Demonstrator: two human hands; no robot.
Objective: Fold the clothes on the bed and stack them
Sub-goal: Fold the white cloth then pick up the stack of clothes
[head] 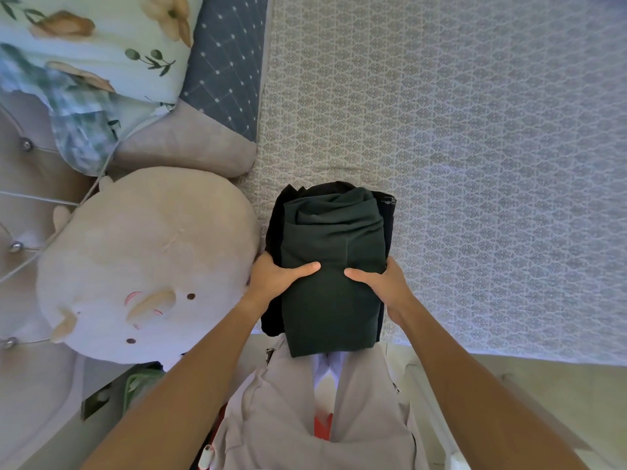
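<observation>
**Folded clothes stack held from both sides at the bed's edge**

Folded clothes [330, 266] sit between two gripping hands. The left hand [275, 279] lays its thumb across the top layer while its fingers curl round the stack's left side, out of sight below; the right hand [380, 281] mirrors it, thumb on top, fingers wrapped round the right side. Both hands clamp the pile rather than resting flat on it.

By my judgement the bundle is soft and light to moderate in weight, with no stiffness of its own: it should sag wherever it is unsupported, and the layers could slide over one another if squeezed unevenly. The best hold is the one shown, low on the two long sides near the end closest to the person, with fingers under the bottom layer so that everything lifts as one. Pinching the top piece alone would likely peel it off.

Directly under the thumbs lies a dark green garment [334, 300], matte, folded into a long rectangle with a rolled, creased lump at its far end. Beneath it and showing just outside the fingers on both sides is black clothing [274, 225], slightly wider and less tidy. The stack's near end overhangs the edge of the patterned bedsheet [475, 164]. Left of the left hand, touching or nearly touching the black layer, is a round cream plush toy [142, 259]; pillows [101, 62] lie beyond it.
</observation>
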